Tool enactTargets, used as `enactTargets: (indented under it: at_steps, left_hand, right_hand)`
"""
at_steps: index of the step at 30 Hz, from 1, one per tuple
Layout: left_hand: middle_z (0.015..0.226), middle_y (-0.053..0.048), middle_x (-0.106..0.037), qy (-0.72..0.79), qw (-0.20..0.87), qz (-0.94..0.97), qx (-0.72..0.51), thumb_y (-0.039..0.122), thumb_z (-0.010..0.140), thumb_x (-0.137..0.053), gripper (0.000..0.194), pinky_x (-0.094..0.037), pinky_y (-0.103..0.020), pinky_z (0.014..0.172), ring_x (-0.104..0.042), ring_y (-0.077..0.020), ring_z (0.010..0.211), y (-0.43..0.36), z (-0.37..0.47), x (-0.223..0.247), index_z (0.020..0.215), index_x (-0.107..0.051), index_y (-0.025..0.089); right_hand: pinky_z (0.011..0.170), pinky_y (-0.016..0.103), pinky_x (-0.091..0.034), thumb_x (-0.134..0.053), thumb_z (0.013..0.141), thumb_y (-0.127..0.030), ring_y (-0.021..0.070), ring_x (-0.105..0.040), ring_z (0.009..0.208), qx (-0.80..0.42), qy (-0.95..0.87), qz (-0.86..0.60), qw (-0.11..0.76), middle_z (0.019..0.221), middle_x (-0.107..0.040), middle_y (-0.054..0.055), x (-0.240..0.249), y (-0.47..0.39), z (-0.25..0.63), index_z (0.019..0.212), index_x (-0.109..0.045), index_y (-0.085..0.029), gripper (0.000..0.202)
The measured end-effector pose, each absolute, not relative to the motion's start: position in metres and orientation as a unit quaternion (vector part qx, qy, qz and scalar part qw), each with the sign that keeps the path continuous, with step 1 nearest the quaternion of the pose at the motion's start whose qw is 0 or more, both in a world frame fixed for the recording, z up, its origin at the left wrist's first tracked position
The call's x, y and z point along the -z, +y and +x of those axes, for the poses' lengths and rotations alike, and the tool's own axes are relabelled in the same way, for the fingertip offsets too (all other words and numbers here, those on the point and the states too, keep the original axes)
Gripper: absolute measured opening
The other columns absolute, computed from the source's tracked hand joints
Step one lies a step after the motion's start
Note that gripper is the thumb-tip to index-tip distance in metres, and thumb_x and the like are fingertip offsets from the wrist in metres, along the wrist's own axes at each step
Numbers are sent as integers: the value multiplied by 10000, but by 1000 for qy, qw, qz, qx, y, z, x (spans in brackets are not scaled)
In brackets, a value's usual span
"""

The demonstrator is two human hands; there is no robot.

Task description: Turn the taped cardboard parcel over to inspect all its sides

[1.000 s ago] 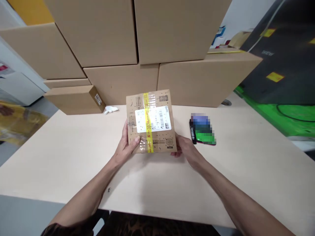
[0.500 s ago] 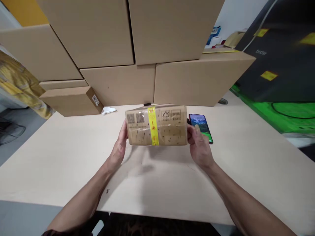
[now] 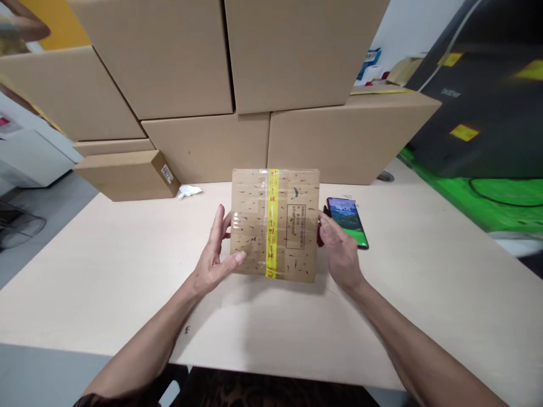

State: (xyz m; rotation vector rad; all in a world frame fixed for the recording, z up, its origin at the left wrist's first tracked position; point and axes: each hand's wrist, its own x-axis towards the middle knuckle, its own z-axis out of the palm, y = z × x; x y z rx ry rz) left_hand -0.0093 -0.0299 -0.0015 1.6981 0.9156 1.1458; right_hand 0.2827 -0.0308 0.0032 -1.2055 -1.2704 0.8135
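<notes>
A small brown cardboard box (image 3: 253,226) is held up over the table, its broad face turned toward me. Yellow tape with red print runs down that face, and a printed text block sits to the right of the tape. My left hand (image 3: 215,257) grips the box's left side, thumb on the front face and fingers partly behind. On the right side, my right hand (image 3: 340,249) holds the edge; some of its fingertips are hidden, and something dark shows beside them. A phone (image 3: 348,221) with its screen lit lies just beyond my right hand.
Large cardboard boxes (image 3: 203,150) are stacked along the back of the pale table (image 3: 106,271). A flatter box (image 3: 123,175) and a crumpled white scrap (image 3: 190,191) lie at back left. A black machine (image 3: 479,113) stands at right. Another person's arm (image 3: 31,25) shows at top left.
The small box has been tipped, so a broad face with a text block now shows instead of the narrow side. My left thumb has come onto its front. A person's arm has appeared at top left.
</notes>
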Motion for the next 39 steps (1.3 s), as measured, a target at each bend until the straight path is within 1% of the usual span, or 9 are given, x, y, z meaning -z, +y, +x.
enactTargets:
  at_steps: [4, 7, 12, 16, 23, 26, 29, 34, 39]
  left_hand:
    - [1840, -99, -203, 402, 506, 634, -424, 578, 962, -720, 1000, -239, -611, 1370, -218, -416, 1688, -26, -5, -1, 1755, -171, 313]
    - [1843, -120, -174, 399, 546, 618, -400, 603, 948, -727, 1058, -285, -618, 1353, -220, -432, 1684, -24, -7, -3, 1762, -129, 285]
    - [1859, -91, -74, 379, 493, 670, -406, 501, 833, -889, 1259, -117, -625, 1385, -115, -417, 1709, -26, -14, -3, 1757, -44, 366]
    - [1836, -121, -209, 375, 460, 681, -429, 459, 837, -895, 1226, -117, -627, 1383, -198, -411, 1694, -26, -12, 2, 1755, -89, 366]
    - [1652, -122, -532, 381, 378, 625, -567, 683, 886, -750, 864, -353, -581, 1321, -437, -423, 1576, -25, -17, 3, 1615, -493, 297]
    - [1614, -112, -571, 368, 402, 614, -571, 761, 934, -628, 779, -394, -575, 1294, -476, -416, 1548, -25, -22, -4, 1555, -567, 294]
    - [1642, -123, -539, 333, 468, 642, -508, 814, 859, -683, 896, -446, -589, 1251, -470, -449, 1546, -26, -25, -13, 1584, -543, 306]
    - [1702, -137, -461, 342, 440, 706, -438, 586, 727, -936, 1124, -326, -586, 1328, -391, -446, 1595, -29, -24, -17, 1679, -400, 320]
    - [1578, -110, -586, 375, 346, 723, -466, 475, 882, -829, 759, -358, -560, 1281, -502, -386, 1475, -29, -18, -14, 1574, -560, 317]
  right_hand:
    - [1165, 567, -512, -563, 937, -809, 353, -674, 1324, -374, -537, -529, 540, 1363, -770, 104, 0, -24, 279, 1264, -794, -270, 671]
    - [1143, 550, -522, -587, 921, -812, 345, -660, 1354, -429, -515, -521, 528, 1450, -735, 110, 8, -21, 279, 1336, -753, -262, 708]
    - [981, 474, -567, -622, 962, -702, 297, -751, 1124, -429, -475, -473, 605, 1293, -808, 108, 2, -25, 285, 1423, -678, -267, 636]
    - [994, 498, -539, -537, 1020, -648, 305, -752, 1123, -367, -495, -436, 656, 1263, -824, 111, -11, -31, 288, 1419, -676, -272, 566]
    - [1022, 547, -526, -510, 1033, -628, 339, -715, 1249, -330, -572, -379, 648, 1381, -777, 83, -3, -42, 287, 1518, -614, -380, 554]
    - [1034, 574, -528, -618, 978, -639, 369, -656, 1357, -299, -608, -355, 644, 1461, -728, 73, -2, -46, 287, 1568, -561, -428, 630]
    - [1042, 598, -534, -705, 904, -682, 396, -589, 1424, -263, -635, -356, 634, 1533, -669, 68, -3, -45, 289, 1568, -565, -442, 720]
    - [1035, 583, -560, -639, 913, -745, 387, -595, 1383, -267, -601, -403, 636, 1516, -659, 94, 1, -41, 285, 1544, -602, -387, 726]
    - [1000, 528, -585, -589, 995, -650, 357, -628, 1322, -265, -574, -423, 650, 1455, -679, 104, 8, -42, 278, 1437, -687, -353, 542]
